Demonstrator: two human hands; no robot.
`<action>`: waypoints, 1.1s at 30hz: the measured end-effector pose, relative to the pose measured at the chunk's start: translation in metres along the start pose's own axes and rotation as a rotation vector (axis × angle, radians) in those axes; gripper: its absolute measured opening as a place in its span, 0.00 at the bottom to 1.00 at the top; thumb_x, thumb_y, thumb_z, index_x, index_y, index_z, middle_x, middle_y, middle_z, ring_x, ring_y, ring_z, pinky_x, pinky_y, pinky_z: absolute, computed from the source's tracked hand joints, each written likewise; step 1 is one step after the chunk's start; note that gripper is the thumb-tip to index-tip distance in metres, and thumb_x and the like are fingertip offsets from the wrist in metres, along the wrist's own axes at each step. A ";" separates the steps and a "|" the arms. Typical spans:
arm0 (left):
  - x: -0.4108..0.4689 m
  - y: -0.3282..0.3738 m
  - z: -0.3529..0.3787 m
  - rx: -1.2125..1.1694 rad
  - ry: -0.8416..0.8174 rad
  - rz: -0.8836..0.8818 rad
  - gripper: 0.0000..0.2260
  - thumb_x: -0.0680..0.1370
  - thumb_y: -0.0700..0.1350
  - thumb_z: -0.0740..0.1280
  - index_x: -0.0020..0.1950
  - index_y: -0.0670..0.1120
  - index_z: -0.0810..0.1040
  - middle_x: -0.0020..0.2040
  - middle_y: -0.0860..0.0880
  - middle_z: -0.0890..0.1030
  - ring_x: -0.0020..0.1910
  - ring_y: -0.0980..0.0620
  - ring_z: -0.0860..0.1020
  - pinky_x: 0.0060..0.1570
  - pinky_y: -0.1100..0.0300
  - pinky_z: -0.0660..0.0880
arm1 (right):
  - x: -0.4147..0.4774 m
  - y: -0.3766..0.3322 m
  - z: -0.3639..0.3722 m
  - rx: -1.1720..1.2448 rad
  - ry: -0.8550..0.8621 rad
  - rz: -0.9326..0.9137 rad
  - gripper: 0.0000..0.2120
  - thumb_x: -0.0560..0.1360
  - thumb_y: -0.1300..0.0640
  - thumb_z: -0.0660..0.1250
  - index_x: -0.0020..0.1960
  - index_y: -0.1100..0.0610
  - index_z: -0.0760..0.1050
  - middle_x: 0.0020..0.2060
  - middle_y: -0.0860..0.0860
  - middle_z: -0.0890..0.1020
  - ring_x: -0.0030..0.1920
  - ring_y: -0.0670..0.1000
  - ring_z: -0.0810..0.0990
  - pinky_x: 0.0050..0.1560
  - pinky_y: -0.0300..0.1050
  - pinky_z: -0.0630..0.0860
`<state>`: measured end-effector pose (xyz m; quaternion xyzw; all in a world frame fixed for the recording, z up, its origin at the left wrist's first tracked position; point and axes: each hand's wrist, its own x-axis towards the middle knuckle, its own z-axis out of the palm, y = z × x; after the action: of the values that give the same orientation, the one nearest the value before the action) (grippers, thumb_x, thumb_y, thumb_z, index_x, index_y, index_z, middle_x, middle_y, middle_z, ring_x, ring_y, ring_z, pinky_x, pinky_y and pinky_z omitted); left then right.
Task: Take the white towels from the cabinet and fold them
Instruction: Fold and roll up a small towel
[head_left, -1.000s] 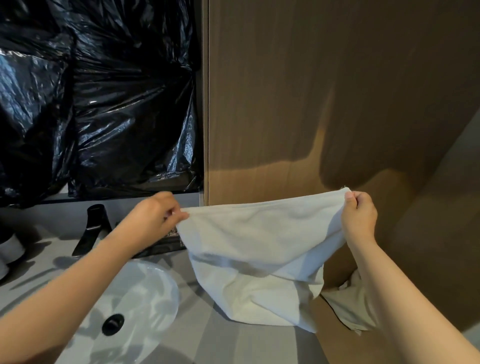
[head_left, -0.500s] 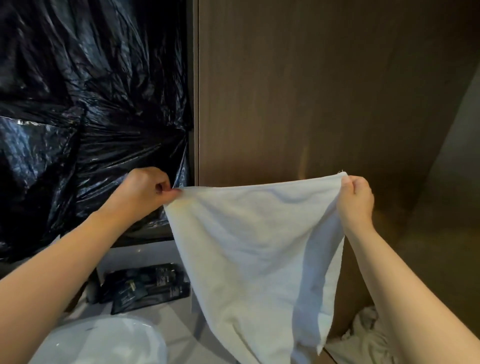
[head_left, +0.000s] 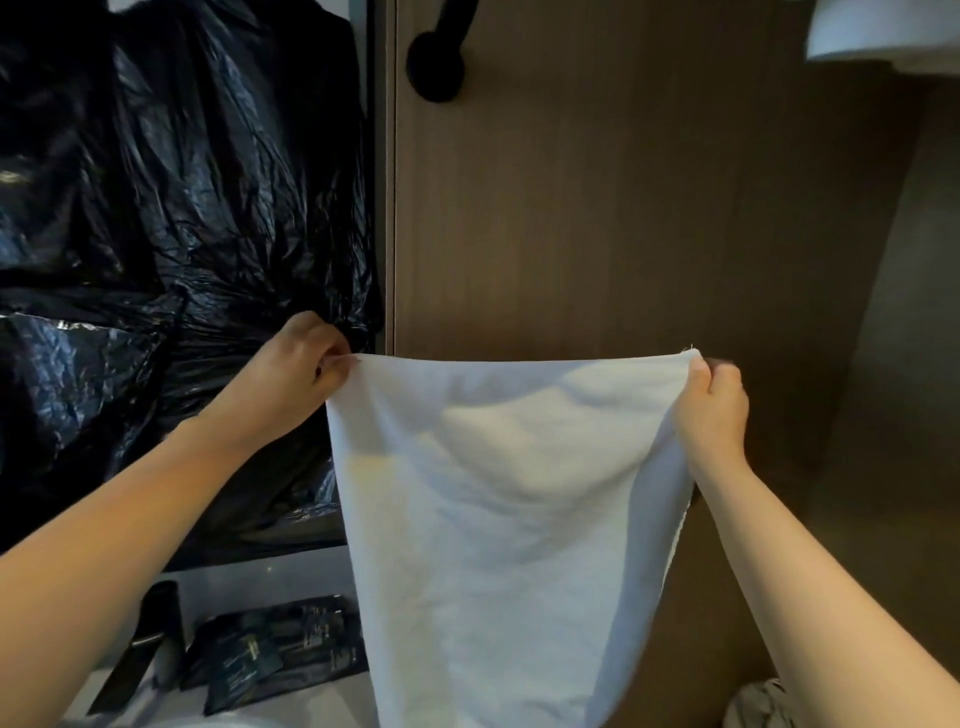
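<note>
Head view: towel (head_left: 498, 519) hangs spread before wooden panel (head_left: 623, 208), top corners pinched between curled fingers of left hand (head_left: 296, 374) and right hand (head_left: 714, 410). Risk: corner slips from shallow pinch, towel drops; uneven tension skews fold.

A grey counter (head_left: 317, 709) fills the seven o'clock corner of the view. A heap of black packets (head_left: 280, 649) lies on it, overlapping one another. At nine o'clock from the packets, just beside them, a black tap (head_left: 148, 639) stands on the counter. At six o'clock from them, a sliver of pale sink rim (head_left: 208, 723) shows at the frame edge. The hanging white towel (head_left: 493, 519) hides the counter's three o'clock end.
</note>
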<state>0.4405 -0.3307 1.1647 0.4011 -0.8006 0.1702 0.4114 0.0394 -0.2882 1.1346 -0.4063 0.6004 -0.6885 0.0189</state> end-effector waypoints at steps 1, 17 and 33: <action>-0.002 -0.001 0.004 -0.045 0.013 -0.043 0.04 0.79 0.39 0.65 0.50 0.40 0.78 0.47 0.46 0.73 0.42 0.50 0.74 0.43 0.62 0.68 | -0.002 0.001 0.000 -0.009 -0.009 -0.005 0.18 0.84 0.51 0.52 0.68 0.60 0.68 0.59 0.55 0.75 0.56 0.49 0.72 0.54 0.45 0.69; -0.023 -0.006 0.027 -0.347 0.352 -0.462 0.01 0.81 0.45 0.59 0.50 0.51 0.68 0.40 0.60 0.73 0.39 0.64 0.72 0.33 0.62 0.64 | -0.026 -0.006 -0.020 0.248 -0.419 -0.016 0.05 0.79 0.45 0.64 0.50 0.43 0.77 0.44 0.41 0.83 0.47 0.41 0.81 0.38 0.31 0.77; -0.040 -0.020 0.074 -0.220 0.096 -0.485 0.02 0.81 0.47 0.60 0.51 0.49 0.70 0.38 0.55 0.74 0.36 0.58 0.73 0.31 0.62 0.69 | -0.030 0.052 -0.003 -0.095 -0.176 -0.084 0.03 0.79 0.53 0.65 0.48 0.49 0.77 0.43 0.42 0.79 0.45 0.44 0.78 0.39 0.33 0.71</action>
<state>0.4311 -0.3676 1.0871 0.5255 -0.6742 -0.0026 0.5189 0.0335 -0.2848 1.0747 -0.4907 0.6108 -0.6209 0.0234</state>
